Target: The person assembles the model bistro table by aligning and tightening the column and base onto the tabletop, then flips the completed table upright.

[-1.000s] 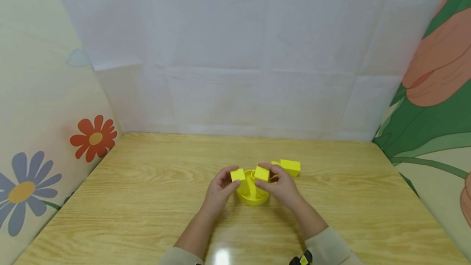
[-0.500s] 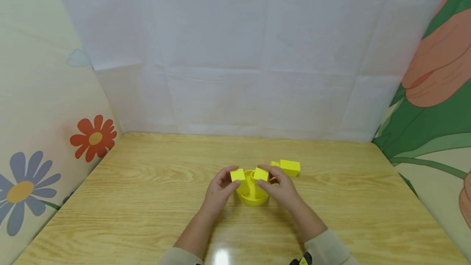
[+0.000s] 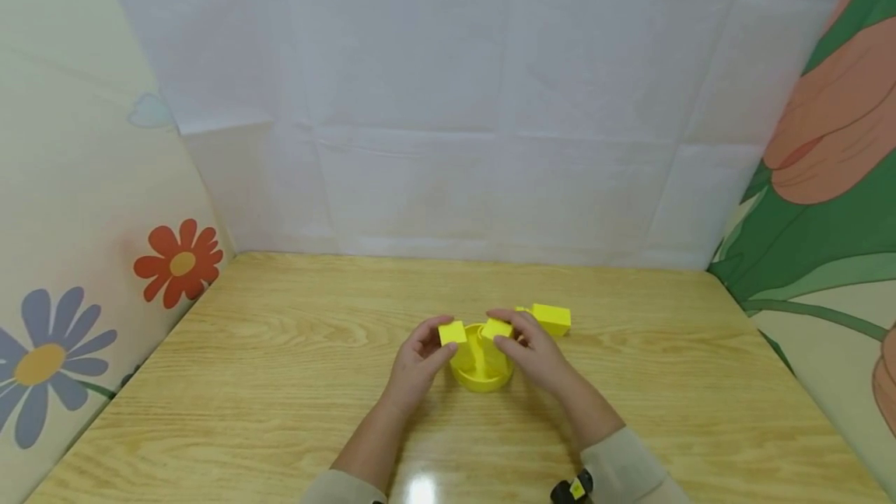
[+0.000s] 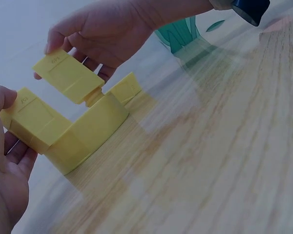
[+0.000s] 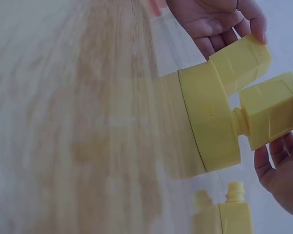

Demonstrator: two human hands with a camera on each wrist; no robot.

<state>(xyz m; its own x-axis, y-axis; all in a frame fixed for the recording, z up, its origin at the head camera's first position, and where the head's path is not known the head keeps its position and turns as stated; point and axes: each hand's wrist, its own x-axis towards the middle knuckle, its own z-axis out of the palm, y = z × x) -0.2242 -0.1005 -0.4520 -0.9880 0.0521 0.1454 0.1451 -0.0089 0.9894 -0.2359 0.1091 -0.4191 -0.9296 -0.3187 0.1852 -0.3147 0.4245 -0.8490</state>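
A round yellow plastic base (image 3: 481, 384) with a raised rim stands on the table; a ridge crosses its inside. My left hand (image 3: 411, 370) grips a yellow block (image 3: 453, 332) at the base's left side, thumb in front and fingers behind. My right hand (image 3: 540, 352) pinches another yellow block (image 3: 499, 328) on the right. In the right wrist view, this block's ribbed, threaded neck (image 5: 240, 122) meets the round base (image 5: 210, 117); how deep it sits is hidden. The left block (image 5: 241, 61) leans against the base, its lower end out of sight.
A third yellow block (image 3: 552, 320) with a threaded neck lies on the wooden table (image 3: 280, 379) behind my right hand. A white cloth (image 3: 420, 99) hangs at the back. Flower-patterned panels (image 3: 56, 177) flank the table.
The block in my right hand has turned a little, and the right fingers and thumb have shifted on it. My left hand, its block and the base stay in place.
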